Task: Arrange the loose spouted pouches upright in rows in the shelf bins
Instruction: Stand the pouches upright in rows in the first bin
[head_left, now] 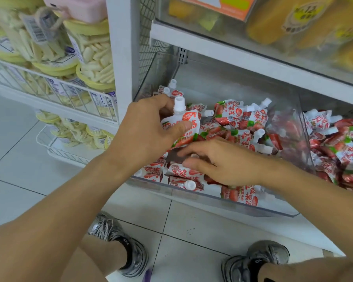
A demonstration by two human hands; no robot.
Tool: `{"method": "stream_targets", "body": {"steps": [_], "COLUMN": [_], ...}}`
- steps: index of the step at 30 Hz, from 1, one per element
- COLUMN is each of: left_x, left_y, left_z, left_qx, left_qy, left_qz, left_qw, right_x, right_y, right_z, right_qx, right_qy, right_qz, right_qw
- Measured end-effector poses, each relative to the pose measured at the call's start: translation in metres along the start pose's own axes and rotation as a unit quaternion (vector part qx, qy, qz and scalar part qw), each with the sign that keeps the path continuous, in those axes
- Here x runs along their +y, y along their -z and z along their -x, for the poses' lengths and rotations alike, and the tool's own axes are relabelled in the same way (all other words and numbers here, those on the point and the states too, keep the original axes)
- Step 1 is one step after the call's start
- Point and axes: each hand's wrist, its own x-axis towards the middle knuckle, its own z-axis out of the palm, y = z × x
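Left hand (151,127) gripping glossy pouch (183,127), clear plastic bin (212,198)

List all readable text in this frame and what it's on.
"12" on the yellow round sticker of an orange bottle, top shelf; the rest of that sticker is blurred.
"果冻" in red on a loose pouch in the clear bin; smaller print is unreadable.
Pouch gripped by the left hand: print partly covered, unreadable.
Barcode tag and tub labels: too small to read.
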Motion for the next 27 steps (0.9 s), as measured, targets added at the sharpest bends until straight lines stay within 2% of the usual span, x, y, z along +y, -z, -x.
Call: {"method": "stream_targets", "body": {"steps": [4,9,11,13,18,20,24,25,27], "left_x": [0.0,0.0,-0.001,-0.001,0.001,0.001,0.0,0.0,-0.001], "left_y": [-0.002,0.0,0.0,-0.001,-0.006,-0.009,-0.015,-0.017,-0.02], "left_z": [0.001,0.0,-0.001,-0.001,-0.001,-0.002,-0.003,-0.003,-0.003], "left_qx": [-0.012,-0.01,-0.014,-0.024,-0.064,-0.073,-0.089,-0.091,-0.086], "left_qy": [-0.002,-0.002,0.001,-0.001,-0.026,-0.04,-0.06,-0.061,-0.069], "left_qz": [-0.011,0.004,0.008,0.008,-0.018,-0.016,-0.004,-0.004,-0.015], "left_qw": [1.0,1.0,1.0,1.0,0.997,0.996,0.994,0.994,0.994], "right_x": [-0.002,0.014,0.012,0.008,0.002,-0.001,-0.001,0.002,0.008], "right_y": [-0.004,0.008,-0.002,-0.015,-0.031,-0.035,-0.024,-0.017,-0.004], "right_z": [-0.002,0.013,0.012,0.007,0.015,0.019,0.032,0.036,0.045], "right_qx": [-0.051,-0.115,-0.074,-0.003,0.115,0.127,0.09,0.097,0.163], "right_qy": [-0.002,-0.04,-0.055,-0.058,-0.113,-0.112,-0.097,-0.1,-0.106], "right_qz": [-0.005,-0.126,-0.105,-0.08,-0.083,-0.046,-0.061,-0.075,-0.111], "right_qw": [0.999,0.985,0.99,0.995,0.983,0.985,0.989,0.987,0.975]}}
